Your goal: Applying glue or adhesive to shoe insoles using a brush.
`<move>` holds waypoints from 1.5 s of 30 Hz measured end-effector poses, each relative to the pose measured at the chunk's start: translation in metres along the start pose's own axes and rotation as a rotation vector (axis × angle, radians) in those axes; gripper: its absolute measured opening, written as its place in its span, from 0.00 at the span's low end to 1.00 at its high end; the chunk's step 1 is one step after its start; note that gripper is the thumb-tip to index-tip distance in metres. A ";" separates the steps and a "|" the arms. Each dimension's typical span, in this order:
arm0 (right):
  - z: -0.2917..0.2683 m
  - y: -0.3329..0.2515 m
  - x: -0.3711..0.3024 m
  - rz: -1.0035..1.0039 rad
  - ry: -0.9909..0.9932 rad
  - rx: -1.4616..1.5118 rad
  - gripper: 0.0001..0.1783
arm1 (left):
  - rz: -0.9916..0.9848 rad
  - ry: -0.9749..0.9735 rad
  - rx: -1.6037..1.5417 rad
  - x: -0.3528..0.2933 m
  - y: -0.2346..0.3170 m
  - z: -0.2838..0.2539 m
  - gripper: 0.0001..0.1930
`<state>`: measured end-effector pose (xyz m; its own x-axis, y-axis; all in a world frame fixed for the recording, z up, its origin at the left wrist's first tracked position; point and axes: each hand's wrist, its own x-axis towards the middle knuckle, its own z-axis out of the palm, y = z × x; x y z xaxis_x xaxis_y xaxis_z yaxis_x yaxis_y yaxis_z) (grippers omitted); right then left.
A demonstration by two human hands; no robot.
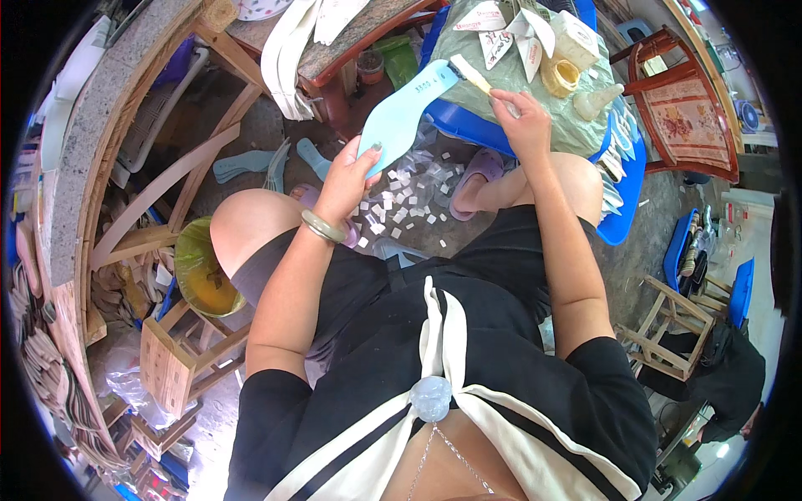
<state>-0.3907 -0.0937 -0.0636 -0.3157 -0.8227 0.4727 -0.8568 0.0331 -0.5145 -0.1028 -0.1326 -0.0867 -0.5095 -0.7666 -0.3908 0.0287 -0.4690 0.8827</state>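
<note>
My left hand [344,179] is closed on the wider end of a light blue insole [401,113], thumb on top, and holds it out over the floor. A small brush [474,77] with a pale handle is pinched in my right hand [526,125]. Its dark bristles meet the insole's far, narrower end; whether they press on it I cannot tell. Beyond my right hand, a yellowish, crusted pot [560,77] and a white block-shaped container [576,38] stand on a green plastic sheet [480,104]. White pointed pieces [493,46] with red print lie there too.
Under the sheet is a blue tray [455,125]; more insoles [616,163] are stacked at its right. White scraps [401,204] litter the floor between my feet. A wooden stool [171,359] and a yellow-green bucket [205,267] stand left, a patterned chair [681,104] right.
</note>
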 end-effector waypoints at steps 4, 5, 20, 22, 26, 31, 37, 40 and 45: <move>0.006 -0.011 -0.023 -0.008 0.038 0.136 0.08 | -0.037 -0.007 -0.160 0.002 0.002 0.002 0.11; 0.008 -0.017 -0.028 -0.042 -0.014 0.158 0.08 | -0.027 -0.018 -0.160 0.004 0.000 0.001 0.12; 0.011 -0.021 -0.089 0.757 -0.867 1.234 0.10 | 0.030 0.239 0.063 0.004 -0.004 -0.002 0.13; 0.015 -0.003 -0.100 0.825 -0.914 1.598 0.11 | 0.216 0.267 0.263 0.010 -0.006 -0.003 0.13; 0.007 0.002 -0.088 0.808 -0.839 1.807 0.10 | 0.343 0.348 0.596 0.008 0.016 0.005 0.12; -0.018 0.009 -0.067 0.606 -0.446 2.009 0.10 | 0.562 0.354 0.958 0.045 0.072 0.045 0.13; -0.069 0.035 -0.053 0.408 -0.115 2.115 0.11 | 0.729 0.238 1.422 0.155 0.152 0.153 0.17; -0.085 0.047 -0.053 0.359 0.039 2.103 0.12 | 0.850 0.218 1.570 0.216 0.155 0.193 0.17; -0.097 0.057 -0.052 0.421 0.158 2.032 0.14 | 0.817 0.146 1.730 0.260 0.131 0.233 0.20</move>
<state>-0.4627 0.0058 -0.0482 -0.4468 -0.8853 0.1291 0.7887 -0.4579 -0.4103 -0.4313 -0.2910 -0.0122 -0.7488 -0.6107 0.2576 -0.6188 0.7834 0.0586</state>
